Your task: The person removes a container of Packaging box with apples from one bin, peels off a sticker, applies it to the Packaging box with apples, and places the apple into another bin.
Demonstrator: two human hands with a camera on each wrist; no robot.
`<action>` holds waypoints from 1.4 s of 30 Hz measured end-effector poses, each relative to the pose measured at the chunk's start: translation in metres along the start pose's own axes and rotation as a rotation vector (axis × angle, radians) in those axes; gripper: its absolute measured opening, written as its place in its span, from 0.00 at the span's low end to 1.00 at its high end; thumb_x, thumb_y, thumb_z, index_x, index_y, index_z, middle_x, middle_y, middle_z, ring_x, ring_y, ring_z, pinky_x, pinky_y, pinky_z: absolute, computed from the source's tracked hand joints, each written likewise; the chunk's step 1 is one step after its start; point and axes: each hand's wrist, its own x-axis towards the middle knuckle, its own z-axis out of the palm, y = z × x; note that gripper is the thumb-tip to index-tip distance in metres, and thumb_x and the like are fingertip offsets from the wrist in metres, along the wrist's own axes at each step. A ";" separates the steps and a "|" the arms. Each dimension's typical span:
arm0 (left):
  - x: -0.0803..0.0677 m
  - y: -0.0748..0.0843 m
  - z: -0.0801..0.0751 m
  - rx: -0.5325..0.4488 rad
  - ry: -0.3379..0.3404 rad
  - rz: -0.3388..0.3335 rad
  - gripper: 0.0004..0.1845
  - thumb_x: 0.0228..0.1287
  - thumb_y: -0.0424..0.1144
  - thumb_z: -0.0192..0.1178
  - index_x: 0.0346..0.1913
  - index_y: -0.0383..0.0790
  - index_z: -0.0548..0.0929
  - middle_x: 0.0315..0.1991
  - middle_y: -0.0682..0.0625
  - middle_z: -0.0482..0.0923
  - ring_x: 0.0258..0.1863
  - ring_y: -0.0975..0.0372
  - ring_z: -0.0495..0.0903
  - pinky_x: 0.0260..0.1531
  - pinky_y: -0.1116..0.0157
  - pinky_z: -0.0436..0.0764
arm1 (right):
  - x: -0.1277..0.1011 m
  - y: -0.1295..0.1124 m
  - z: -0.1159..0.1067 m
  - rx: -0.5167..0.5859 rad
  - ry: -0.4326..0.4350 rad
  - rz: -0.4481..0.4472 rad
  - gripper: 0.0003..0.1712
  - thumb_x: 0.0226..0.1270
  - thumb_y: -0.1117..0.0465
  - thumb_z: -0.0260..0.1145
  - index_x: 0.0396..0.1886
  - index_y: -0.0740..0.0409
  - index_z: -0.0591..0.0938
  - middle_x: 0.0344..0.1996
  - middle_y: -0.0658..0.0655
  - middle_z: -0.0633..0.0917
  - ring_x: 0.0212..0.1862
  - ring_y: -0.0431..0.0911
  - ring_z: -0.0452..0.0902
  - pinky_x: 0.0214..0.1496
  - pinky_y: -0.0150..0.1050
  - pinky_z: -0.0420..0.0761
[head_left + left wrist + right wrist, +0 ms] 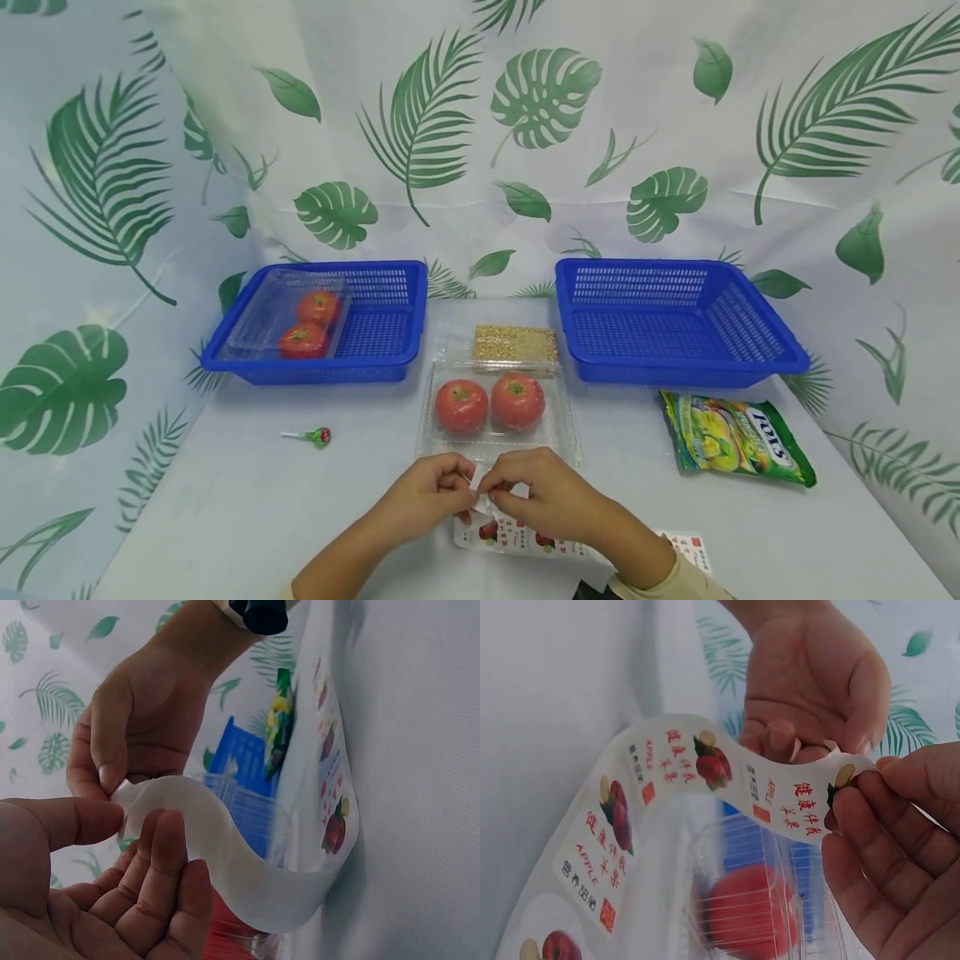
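A long sheet of apple stickers lies at the table's front edge, one end lifted and curled. Both hands pinch that lifted end: my left hand from the left, my right hand from the right, fingertips almost meeting. The left wrist view shows the sheet's white back bending between my left hand and right hand. The right wrist view shows its printed face held by my right hand, with my left hand behind. A clear plastic box holding two red apples sits just beyond the hands.
A blue basket at back left holds another clear box with two apples. A second blue basket stands at back right. A cracker pack, a lollipop and a green candy bag lie on the table.
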 end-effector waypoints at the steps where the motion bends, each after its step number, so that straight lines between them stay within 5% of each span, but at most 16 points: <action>1: 0.001 -0.001 0.000 0.007 0.000 0.001 0.10 0.65 0.29 0.59 0.47 0.29 0.77 0.29 0.46 0.81 0.28 0.57 0.82 0.36 0.56 0.83 | 0.000 0.000 0.000 -0.004 0.000 -0.001 0.12 0.65 0.71 0.64 0.42 0.51 0.86 0.36 0.44 0.85 0.37 0.34 0.79 0.37 0.30 0.80; 11: 0.000 0.001 -0.001 0.104 0.017 -0.015 0.13 0.65 0.32 0.60 0.49 0.30 0.76 0.26 0.46 0.84 0.27 0.56 0.85 0.27 0.69 0.75 | -0.003 0.002 -0.001 -0.029 -0.014 -0.025 0.11 0.66 0.70 0.64 0.43 0.51 0.85 0.36 0.43 0.85 0.37 0.33 0.79 0.39 0.31 0.81; 15: -0.002 0.004 -0.004 0.139 0.041 -0.035 0.16 0.64 0.34 0.61 0.53 0.32 0.76 0.25 0.48 0.85 0.27 0.56 0.85 0.30 0.67 0.73 | -0.005 0.003 -0.003 -0.044 -0.019 -0.013 0.11 0.65 0.70 0.65 0.43 0.51 0.85 0.37 0.42 0.85 0.38 0.33 0.79 0.40 0.30 0.80; 21: -0.006 0.003 -0.008 0.098 0.046 -0.035 0.18 0.64 0.33 0.61 0.56 0.33 0.75 0.27 0.46 0.85 0.27 0.54 0.85 0.43 0.61 0.78 | -0.006 0.004 -0.004 -0.056 -0.027 -0.012 0.14 0.60 0.73 0.69 0.41 0.51 0.86 0.38 0.42 0.85 0.40 0.34 0.80 0.42 0.30 0.80; 42: -0.022 -0.011 -0.026 0.031 0.090 -0.041 0.15 0.64 0.31 0.60 0.53 0.31 0.74 0.27 0.40 0.84 0.27 0.52 0.85 0.39 0.61 0.78 | 0.004 0.004 -0.009 -0.152 -0.008 -0.117 0.09 0.57 0.68 0.73 0.35 0.51 0.88 0.34 0.41 0.80 0.37 0.32 0.75 0.38 0.25 0.78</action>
